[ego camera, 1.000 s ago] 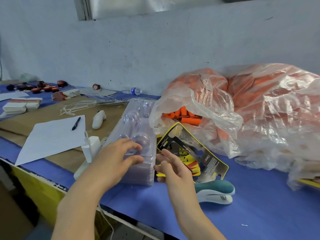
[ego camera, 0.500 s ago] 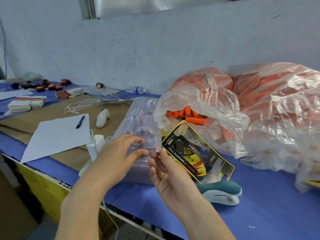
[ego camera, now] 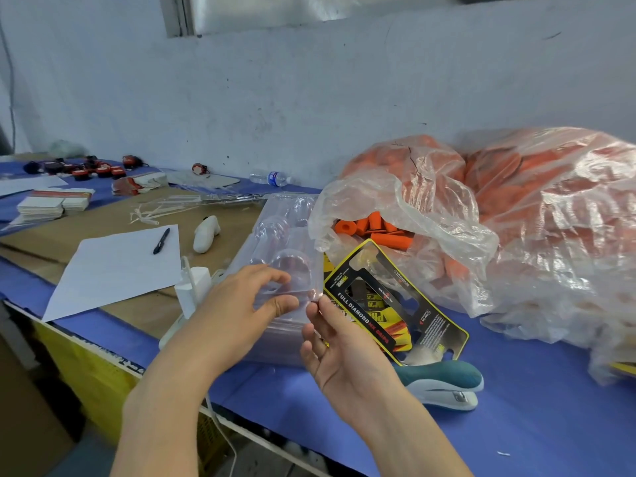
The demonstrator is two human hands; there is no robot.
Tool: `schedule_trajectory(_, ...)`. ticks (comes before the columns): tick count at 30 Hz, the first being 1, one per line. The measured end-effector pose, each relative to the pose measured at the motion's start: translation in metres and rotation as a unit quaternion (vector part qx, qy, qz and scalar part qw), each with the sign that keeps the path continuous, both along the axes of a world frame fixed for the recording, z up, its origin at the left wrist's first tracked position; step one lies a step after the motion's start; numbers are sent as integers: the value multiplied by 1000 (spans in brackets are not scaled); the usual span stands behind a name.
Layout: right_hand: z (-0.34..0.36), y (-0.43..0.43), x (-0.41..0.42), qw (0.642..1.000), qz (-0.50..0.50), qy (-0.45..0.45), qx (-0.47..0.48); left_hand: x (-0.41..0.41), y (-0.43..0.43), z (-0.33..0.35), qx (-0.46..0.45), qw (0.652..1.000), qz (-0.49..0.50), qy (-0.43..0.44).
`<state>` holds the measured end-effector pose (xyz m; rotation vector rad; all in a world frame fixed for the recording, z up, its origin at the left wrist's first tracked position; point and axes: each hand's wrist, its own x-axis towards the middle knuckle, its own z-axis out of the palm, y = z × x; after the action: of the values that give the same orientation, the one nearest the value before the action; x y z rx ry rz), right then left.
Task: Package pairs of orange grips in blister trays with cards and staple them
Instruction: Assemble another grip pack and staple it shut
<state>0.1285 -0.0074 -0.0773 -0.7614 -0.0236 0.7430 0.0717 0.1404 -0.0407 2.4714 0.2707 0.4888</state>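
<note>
A whitewashed wall (ego camera: 309, 98), scuffed and smudged grey in patches, fills the view from 9 to 3 o'clock. At 12 o'clock a window (ego camera: 275, 8) cuts into its top edge, the pane pale with daylight, and its grey frame (ego camera: 179, 15) stands at 11 o'clock. A thin dark cable (ego camera: 8, 80) runs down the wall at 10 o'clock. The long table (ego camera: 516, 425) stands against the wall under blue sheeting, with a brown board (ego camera: 120, 218) laid on it toward 9 o'clock. Its front face shows yellow at 8 o'clock. Grey floor (ego camera: 268, 459) shows dimly at 6 o'clock. The light is soft and even.
</note>
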Motion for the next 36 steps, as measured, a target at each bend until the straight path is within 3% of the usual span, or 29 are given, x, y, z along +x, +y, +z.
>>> schedule_trajectory(9, 3, 1, 7, 979, -4, -155, -129, 2, -7, 2, -6, 998, 20, 56)
schedule_trajectory(13, 0, 0, 8, 971, -6, -190, -147, 6, -11, 0, 3, 999, 21, 33)
schedule_trajectory(19, -2, -1, 11, 966, -2, -204, -158, 6, -15, -1, 31, 999, 0, -6)
schedule_trajectory(24, -5, -2, 12, 964, -3, -197, -176, 11, -17, 3, 58, 989, 1, -136)
schedule_trajectory(29, -3, -6, 15, 972, 25, -179, -148, 11, -20, -2, 18, 997, -51, -53)
schedule_trajectory(36, -3, -3, 18, 974, 26, -179, -140, 10, -20, -1, 41, 997, -31, -58)
